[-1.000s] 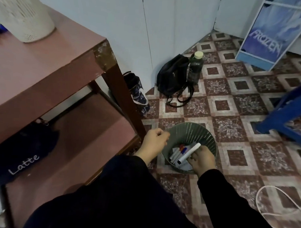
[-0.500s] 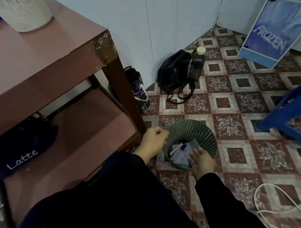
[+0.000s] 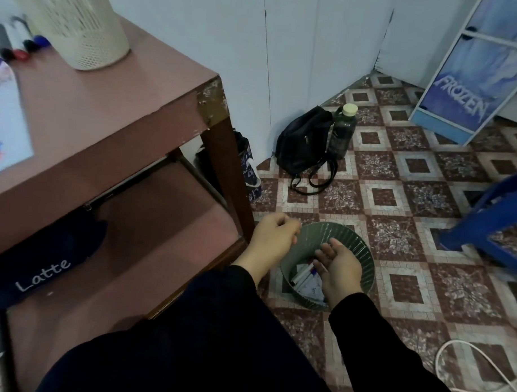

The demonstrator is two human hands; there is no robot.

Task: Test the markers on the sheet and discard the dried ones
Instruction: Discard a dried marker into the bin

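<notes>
A green ribbed waste bin (image 3: 359, 249) stands on the tiled floor beside the table leg. Inside it lie several discarded markers (image 3: 303, 275) and crumpled paper. My right hand (image 3: 337, 266) hovers over the bin with relaxed fingers and holds nothing. My left hand (image 3: 275, 236) hangs at the bin's left rim, fingers loosely curled, with nothing visible in it. On the brown table (image 3: 108, 111), far left, lie more markers (image 3: 19, 45) and the edge of the test sheet (image 3: 7, 128).
A cream mesh basket (image 3: 81, 25) stands on the table. A dark pouch (image 3: 41, 264) lies on the lower shelf. A black bag (image 3: 304, 143) and a bottle (image 3: 343, 131) sit by the wall. Blue furniture (image 3: 485, 224) and a white cable (image 3: 462, 370) are to the right.
My right hand let go of the white marker, which dropped into the bin, and the hand is now relaxed above it. The view has tilted up toward the table.
</notes>
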